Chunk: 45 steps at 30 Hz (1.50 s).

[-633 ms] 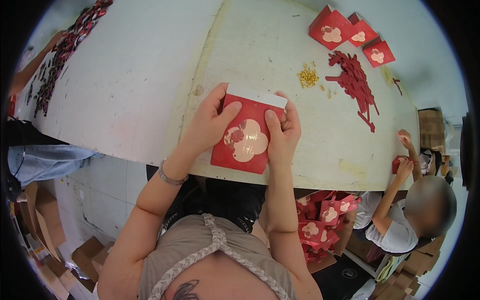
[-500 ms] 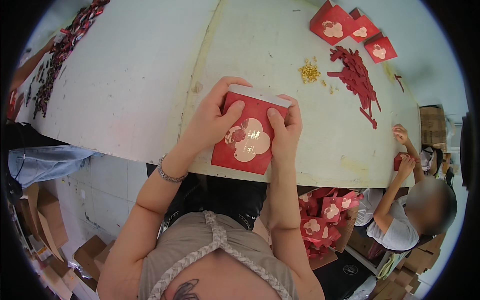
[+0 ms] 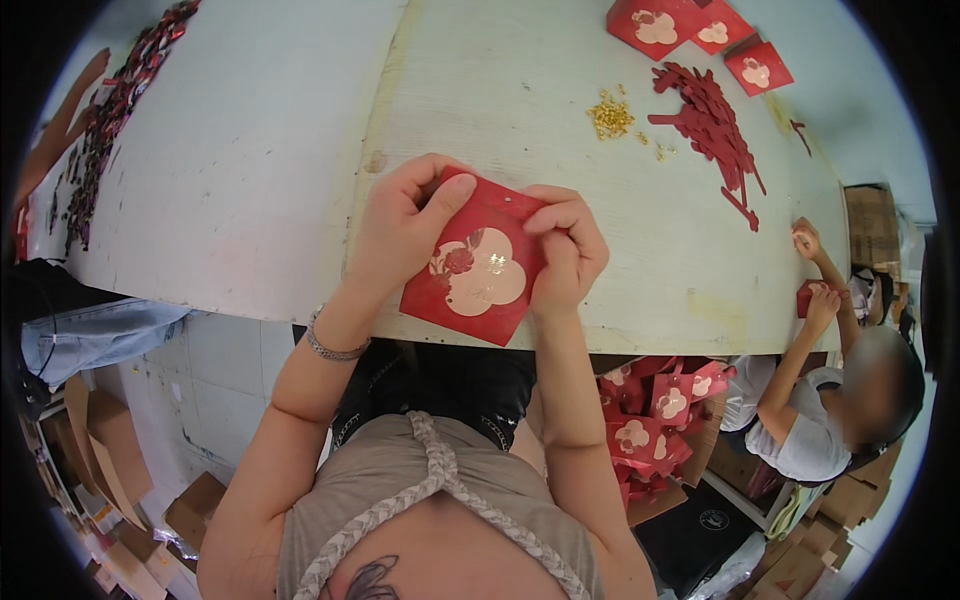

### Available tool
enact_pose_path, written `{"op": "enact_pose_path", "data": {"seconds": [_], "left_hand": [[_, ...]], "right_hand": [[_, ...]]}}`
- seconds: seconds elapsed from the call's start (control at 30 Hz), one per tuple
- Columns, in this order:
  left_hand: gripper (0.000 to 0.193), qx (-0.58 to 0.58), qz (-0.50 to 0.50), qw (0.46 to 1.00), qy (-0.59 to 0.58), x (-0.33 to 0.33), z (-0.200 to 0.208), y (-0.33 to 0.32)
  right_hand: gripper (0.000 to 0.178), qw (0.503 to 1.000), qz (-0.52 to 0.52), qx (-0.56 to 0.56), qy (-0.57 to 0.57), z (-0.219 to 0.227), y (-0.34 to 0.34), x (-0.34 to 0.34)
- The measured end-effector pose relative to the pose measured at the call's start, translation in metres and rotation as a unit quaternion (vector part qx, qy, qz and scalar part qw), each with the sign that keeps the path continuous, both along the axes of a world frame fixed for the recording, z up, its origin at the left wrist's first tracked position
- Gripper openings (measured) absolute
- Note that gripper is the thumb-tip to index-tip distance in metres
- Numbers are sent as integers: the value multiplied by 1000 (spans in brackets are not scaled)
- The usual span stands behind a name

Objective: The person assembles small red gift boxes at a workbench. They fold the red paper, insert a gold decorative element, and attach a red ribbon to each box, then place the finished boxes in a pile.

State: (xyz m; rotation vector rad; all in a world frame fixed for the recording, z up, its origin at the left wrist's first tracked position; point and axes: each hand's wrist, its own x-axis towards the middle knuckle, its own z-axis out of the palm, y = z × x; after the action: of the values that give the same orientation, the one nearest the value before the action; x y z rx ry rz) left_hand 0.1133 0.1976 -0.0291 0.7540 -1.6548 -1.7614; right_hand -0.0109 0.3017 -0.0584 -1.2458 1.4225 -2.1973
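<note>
A flat red paper gift bag (image 3: 475,290) with a pink flower-shaped panel and gold lettering is between my two hands, above the table's near edge. My left hand (image 3: 412,220) grips its upper left side, the thumb lying on the front face and the fingers behind. At the upper right side, my right hand (image 3: 566,245) pinches the edge with bent fingers. A small hole shows near the bag's top edge. Its back and the fingers behind it are hidden.
On the white table (image 3: 270,150) are a heap of dark red strips (image 3: 705,130), small gold pieces (image 3: 611,117) and standing red bags (image 3: 655,28). A carton of red bags (image 3: 640,440) stands below the edge. A co-worker (image 3: 800,400) sits right; other arms reach a shiny dark-and-red pile (image 3: 120,100) left.
The white strip along the bag's top is no longer visible, and the top edge now looks red. My right hand's fingers have come round to the front edge. The bag has tilted and shifted slightly left.
</note>
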Motion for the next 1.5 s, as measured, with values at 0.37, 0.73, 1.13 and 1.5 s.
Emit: {"op": "enact_pose_path", "data": {"seconds": [0.37,0.73,1.13,1.5], "left_hand": [[23,-231,35,972,-21,-10,14,2],[13,-120,71,990,4,-37,5,3],[12,-70,54,994,66,-42,-1,-8],[12,-136,2,983,122,-49,-3,-10]], "right_hand": [[9,947,-216,197,131,26,34,2],[23,932,-147,126,306,-3,27,-80],[10,735,-211,632,125,28,167,-327],[12,929,-21,181,322,76,-22,-69]]}}
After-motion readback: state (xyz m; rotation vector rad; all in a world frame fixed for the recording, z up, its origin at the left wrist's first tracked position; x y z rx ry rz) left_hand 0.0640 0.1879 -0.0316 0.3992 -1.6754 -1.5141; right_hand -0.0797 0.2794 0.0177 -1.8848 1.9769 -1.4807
